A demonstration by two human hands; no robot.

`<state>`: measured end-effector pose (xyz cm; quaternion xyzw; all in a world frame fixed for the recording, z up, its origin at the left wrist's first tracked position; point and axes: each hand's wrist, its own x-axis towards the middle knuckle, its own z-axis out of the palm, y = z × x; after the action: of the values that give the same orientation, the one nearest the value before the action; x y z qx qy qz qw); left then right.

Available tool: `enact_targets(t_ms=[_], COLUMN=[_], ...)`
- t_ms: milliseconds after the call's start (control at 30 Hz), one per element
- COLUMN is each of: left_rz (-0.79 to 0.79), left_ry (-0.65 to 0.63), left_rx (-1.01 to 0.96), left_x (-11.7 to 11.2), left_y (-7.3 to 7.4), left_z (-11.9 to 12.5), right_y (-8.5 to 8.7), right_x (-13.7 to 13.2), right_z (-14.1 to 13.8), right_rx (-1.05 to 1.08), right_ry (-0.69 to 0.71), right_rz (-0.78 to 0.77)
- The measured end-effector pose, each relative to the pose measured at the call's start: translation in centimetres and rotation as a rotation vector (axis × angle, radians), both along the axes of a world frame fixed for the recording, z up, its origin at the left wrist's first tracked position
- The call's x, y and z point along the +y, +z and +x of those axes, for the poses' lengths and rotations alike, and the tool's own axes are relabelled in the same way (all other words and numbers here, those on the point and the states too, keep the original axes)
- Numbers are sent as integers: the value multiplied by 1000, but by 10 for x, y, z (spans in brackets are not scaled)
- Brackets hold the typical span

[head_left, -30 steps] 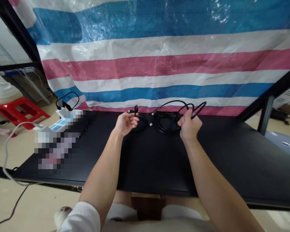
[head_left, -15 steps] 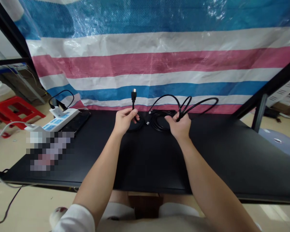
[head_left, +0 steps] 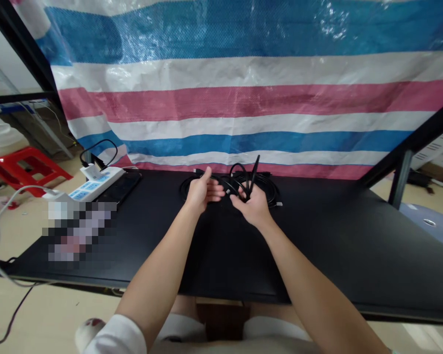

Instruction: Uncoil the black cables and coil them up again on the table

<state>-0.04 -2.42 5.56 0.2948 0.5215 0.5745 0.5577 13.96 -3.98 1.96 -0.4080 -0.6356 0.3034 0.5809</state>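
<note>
Over the middle of the black table my right hand (head_left: 255, 204) is closed around looped strands of a black cable (head_left: 255, 172), which stand up out of the fist. My left hand (head_left: 203, 191) is just to its left with thumb up and fingers stretched toward the cable, nothing gripped in them. Behind the left hand lies a coiled black cable (head_left: 184, 189), partly hidden by it. Another black cable coil (head_left: 275, 189) rests behind and right of the right hand, with a small pale tag at its front edge.
At the left of the black table (head_left: 328, 241) lie a white power strip (head_left: 98, 184) with plugs in it and a dark phone-like slab (head_left: 130, 188). A striped plastic sheet (head_left: 243, 103) hangs along the back. A red stool (head_left: 29, 167) stands on the floor at left.
My right hand has moved left with the cable, its loops now smaller. My left hand no longer holds the cable's plug end upright, and its fingers have opened.
</note>
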Motion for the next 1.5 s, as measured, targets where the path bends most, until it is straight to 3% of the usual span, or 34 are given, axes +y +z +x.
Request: enact_targets(t_ms=[67,133,233,267,333,467,600,767,967,1033,1133,1200,1267,1433,1500], left_rz=[183,473,772,806,831,862,762,514,154,136,175,193,191,128,131], left_ry=[166,220,-30,-108,-142,-96,-222,-105,-19,-87,-290,-403,-428,-203,-183], left_rx=[348,690,1128,1231,1341,1247,985,751,676,527,316,272,315,509,536], left_x=[-1,-4,-7,-8,-9,-7,-5,0,3,2,-2,-5,-5,2,5], left_y=[-6,-10,-12,-13,-14,-15,-15,-11,-10,-10,-10,-8,-7,-9,-12], left_z=[-6,-12,-14,-13,-10,-5,-6,-8,-4,-1,1,2,3,6,5], right_y=[3,6,11,13,16,18,14,7,3,3,7,10,12,6,3], right_x=[3,3,-1,-3,-6,-7,-4,1,7,6,3,1,0,7,11], right_z=[7,14,19,20,21,23,24,31,38,36,32,29,28,31,36], right_rx=[33,30,-29,-54,-103,-190,-135,-28,-50,45,242,349,404,282,196], right_ry=[-40,9,180,232,304,366,300,93,116,181,429,576,606,295,223], right_rz=[-13,-43,-113,-138,-176,-170,-58,77,11,-38,-172,-246,-271,-190,-156])
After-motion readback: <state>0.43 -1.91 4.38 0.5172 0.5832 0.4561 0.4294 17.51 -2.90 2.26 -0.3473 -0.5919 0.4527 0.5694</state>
